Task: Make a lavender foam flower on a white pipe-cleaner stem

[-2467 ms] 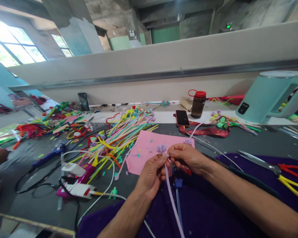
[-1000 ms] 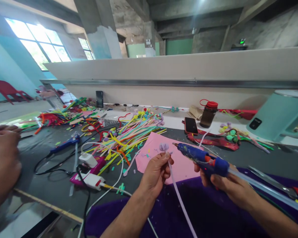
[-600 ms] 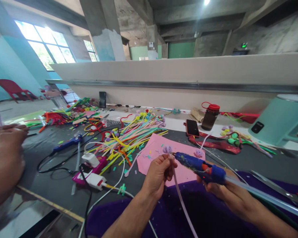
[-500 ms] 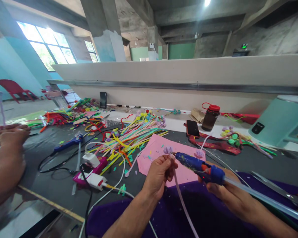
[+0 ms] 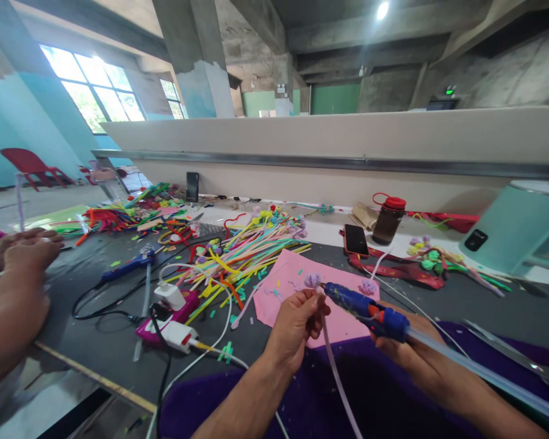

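My left hand [image 5: 297, 326] pinches a pale purple pipe cleaner [image 5: 335, 372] just below the curled purple flower [image 5: 313, 280] at its top. The stem hangs down toward the front. Wrapped round a blue hot glue gun [image 5: 366, 311] is my right hand [image 5: 412, 341]. The gun's nozzle points left and meets or nearly meets the flower's base; I cannot tell which. A clear glue stick [image 5: 471, 363] runs out of its back end. Under both hands lies a pink sheet [image 5: 274, 299], with another purple flower [image 5: 368, 286] at its right side.
A pile of coloured pipe cleaners [image 5: 251, 244] lies behind the sheet. Left are a second glue gun [image 5: 127, 266] and a purple power strip [image 5: 176, 317] with cables. Scissors [image 5: 507, 347], a phone [image 5: 355, 239], a bottle [image 5: 388, 221] and a teal kettle [image 5: 503, 225] stand or lie right. Another person's hands [image 5: 27, 247] work at far left.
The view has shifted slightly. My hands hold nearly the same pose, with the glue gun's nozzle still at the flower's base.
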A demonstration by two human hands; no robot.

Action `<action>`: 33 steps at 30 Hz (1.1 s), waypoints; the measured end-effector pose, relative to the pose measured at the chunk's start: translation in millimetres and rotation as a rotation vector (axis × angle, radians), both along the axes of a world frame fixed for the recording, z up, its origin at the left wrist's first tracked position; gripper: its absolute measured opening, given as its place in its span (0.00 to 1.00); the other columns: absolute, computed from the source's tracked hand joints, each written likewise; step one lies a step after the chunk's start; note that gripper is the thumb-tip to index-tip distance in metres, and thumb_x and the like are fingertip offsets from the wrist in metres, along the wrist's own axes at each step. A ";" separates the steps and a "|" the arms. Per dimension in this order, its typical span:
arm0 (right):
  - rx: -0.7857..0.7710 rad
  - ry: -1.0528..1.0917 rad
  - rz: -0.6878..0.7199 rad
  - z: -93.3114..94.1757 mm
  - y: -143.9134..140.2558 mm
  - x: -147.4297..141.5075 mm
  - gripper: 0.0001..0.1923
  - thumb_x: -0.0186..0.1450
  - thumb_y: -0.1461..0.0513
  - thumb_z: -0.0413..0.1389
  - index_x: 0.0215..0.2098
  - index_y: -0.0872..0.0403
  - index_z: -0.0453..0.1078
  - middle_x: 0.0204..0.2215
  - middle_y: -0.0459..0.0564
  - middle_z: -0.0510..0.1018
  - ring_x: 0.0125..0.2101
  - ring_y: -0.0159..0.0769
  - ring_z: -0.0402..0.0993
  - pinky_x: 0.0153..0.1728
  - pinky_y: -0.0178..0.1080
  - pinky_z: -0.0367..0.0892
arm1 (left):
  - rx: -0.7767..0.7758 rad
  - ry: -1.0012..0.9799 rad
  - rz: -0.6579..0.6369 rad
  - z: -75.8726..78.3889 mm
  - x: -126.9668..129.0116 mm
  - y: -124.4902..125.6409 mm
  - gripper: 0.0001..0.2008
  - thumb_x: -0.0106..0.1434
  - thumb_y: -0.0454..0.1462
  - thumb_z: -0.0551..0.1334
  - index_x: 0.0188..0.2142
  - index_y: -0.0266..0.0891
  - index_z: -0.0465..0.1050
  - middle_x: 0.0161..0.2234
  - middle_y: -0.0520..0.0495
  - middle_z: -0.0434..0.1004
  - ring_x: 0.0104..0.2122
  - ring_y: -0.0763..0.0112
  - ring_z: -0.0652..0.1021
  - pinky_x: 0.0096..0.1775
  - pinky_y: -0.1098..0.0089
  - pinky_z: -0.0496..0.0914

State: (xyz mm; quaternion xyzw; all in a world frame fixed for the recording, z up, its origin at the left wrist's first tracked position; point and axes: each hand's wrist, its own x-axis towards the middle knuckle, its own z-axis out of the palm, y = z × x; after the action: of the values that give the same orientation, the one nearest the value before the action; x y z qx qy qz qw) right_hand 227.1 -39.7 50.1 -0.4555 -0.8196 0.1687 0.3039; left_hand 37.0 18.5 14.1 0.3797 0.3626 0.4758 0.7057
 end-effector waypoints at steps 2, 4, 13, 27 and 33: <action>-0.007 0.003 0.004 -1.0 0.6 -0.2 0.10 0.65 0.58 0.43 0.28 0.52 0.57 0.23 0.44 0.65 0.23 0.32 0.61 0.24 0.34 0.57 | 0.002 0.006 -0.001 -0.3 -0.1 0.0 0.13 0.52 0.42 0.63 0.24 0.34 0.67 0.20 0.52 0.69 0.13 0.85 0.62 0.15 0.79 0.51; -0.020 0.008 0.002 -2.0 1.7 -0.7 0.10 0.65 0.58 0.43 0.28 0.52 0.57 0.23 0.44 0.65 0.23 0.32 0.61 0.24 0.34 0.56 | 0.000 0.009 -0.001 -0.3 -0.1 0.1 0.12 0.52 0.42 0.63 0.24 0.34 0.67 0.20 0.52 0.70 0.13 0.85 0.62 0.15 0.80 0.52; -0.003 0.041 0.028 -9.2 2.2 0.1 0.10 0.65 0.57 0.43 0.30 0.53 0.57 0.25 0.44 0.63 0.25 0.32 0.60 0.26 0.34 0.55 | 0.000 -0.009 0.003 -0.8 0.2 0.3 0.12 0.53 0.41 0.63 0.24 0.33 0.67 0.21 0.51 0.70 0.13 0.86 0.62 0.15 0.80 0.52; -0.017 0.063 0.054 -7.2 1.8 1.5 0.09 0.65 0.57 0.44 0.30 0.53 0.58 0.25 0.44 0.64 0.25 0.31 0.60 0.26 0.34 0.54 | -0.012 -0.027 0.018 3.3 -1.7 0.6 0.11 0.54 0.40 0.62 0.25 0.33 0.66 0.20 0.52 0.69 0.13 0.86 0.62 0.15 0.81 0.51; 0.003 0.075 0.050 -7.0 3.8 0.0 0.09 0.65 0.58 0.44 0.30 0.53 0.57 0.24 0.44 0.63 0.24 0.31 0.59 0.25 0.34 0.54 | -0.002 -0.004 0.006 -0.4 -1.1 1.1 0.11 0.54 0.41 0.62 0.25 0.33 0.67 0.20 0.52 0.69 0.14 0.86 0.62 0.15 0.81 0.52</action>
State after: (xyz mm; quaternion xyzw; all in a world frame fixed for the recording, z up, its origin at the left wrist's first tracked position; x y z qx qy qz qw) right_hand 227.1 -35.9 43.1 -0.4279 -0.8190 0.1921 0.3304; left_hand 35.9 19.5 13.7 0.3768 0.3628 0.4785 0.7053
